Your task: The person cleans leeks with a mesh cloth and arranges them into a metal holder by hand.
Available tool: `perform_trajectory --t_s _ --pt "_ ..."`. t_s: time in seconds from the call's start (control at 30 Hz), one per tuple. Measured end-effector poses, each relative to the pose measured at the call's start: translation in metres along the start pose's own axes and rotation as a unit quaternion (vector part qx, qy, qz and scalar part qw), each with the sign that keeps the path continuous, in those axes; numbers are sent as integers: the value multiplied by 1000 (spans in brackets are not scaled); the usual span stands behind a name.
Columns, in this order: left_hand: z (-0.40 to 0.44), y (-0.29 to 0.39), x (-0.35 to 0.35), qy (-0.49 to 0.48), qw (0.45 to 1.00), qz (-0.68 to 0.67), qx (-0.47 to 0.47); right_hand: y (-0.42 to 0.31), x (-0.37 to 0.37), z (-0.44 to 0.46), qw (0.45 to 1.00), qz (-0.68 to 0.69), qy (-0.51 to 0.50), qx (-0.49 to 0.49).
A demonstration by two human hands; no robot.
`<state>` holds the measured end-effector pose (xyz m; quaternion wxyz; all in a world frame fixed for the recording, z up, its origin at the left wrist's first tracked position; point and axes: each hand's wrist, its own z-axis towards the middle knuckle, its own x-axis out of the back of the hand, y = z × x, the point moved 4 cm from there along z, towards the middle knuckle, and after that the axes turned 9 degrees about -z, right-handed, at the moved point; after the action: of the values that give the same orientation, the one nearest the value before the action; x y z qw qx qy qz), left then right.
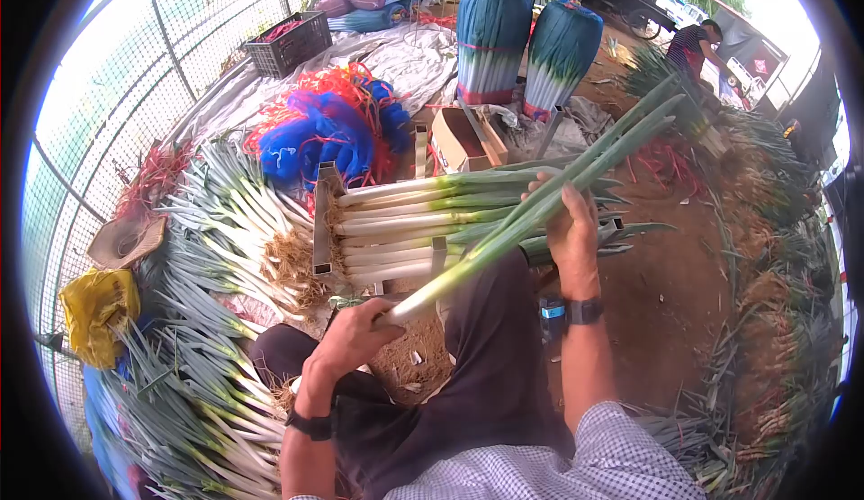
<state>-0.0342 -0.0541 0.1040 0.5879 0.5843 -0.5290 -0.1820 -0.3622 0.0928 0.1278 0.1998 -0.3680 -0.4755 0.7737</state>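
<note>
A long green onion (490, 246) lies diagonally across the front of me, white end low at the left and green leaves high at the right. My left hand (355, 338) is closed round its white end. Farther up, my right hand (569, 221) grips the green part, fingers partly behind the leaves. Just beyond, several trimmed onions (405, 216) lie side by side in a metal frame (326, 225), their root ends against its left plate. Loose onions with roots (234, 248) are piled to the left of the frame.
Blue netting (315, 140) with red ties, a cardboard box (461, 140) and a black crate (288, 45) lie beyond the frame. Two tall wrapped bundles (492, 45) stand behind. A person (693, 50) bends at the upper right. More onions (774, 320) line the right side.
</note>
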Motion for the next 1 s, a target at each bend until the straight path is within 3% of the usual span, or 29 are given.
perform_trajectory --t_s 0.07,0.17,0.27,0.37,0.43,0.53,0.67,0.8,1.0 --pt "-4 3 10 62 997 28 35 -1 4 10 1000 1 -27 10" --pt "14 18 25 200 964 115 -134 -9 6 23 998 40 -43 0" --pt "43 38 31 239 943 138 -188 -22 17 40 993 91 -76 18" --pt "75 54 24 241 933 152 -218 -17 45 49 998 70 -7 1" --pt "94 58 18 217 940 155 -212 -17 65 41 995 -74 46 -57" --pt "119 51 7 189 947 170 -198 -30 79 12 945 -302 54 -117" --pt "148 41 -3 182 938 201 -216 -37 71 -9 903 -429 1 10" --pt "154 38 -14 177 928 240 -225 -53 46 6 771 -607 -31 191" --pt "150 31 -23 196 919 218 -263 -32 19 22 644 -698 -151 275"
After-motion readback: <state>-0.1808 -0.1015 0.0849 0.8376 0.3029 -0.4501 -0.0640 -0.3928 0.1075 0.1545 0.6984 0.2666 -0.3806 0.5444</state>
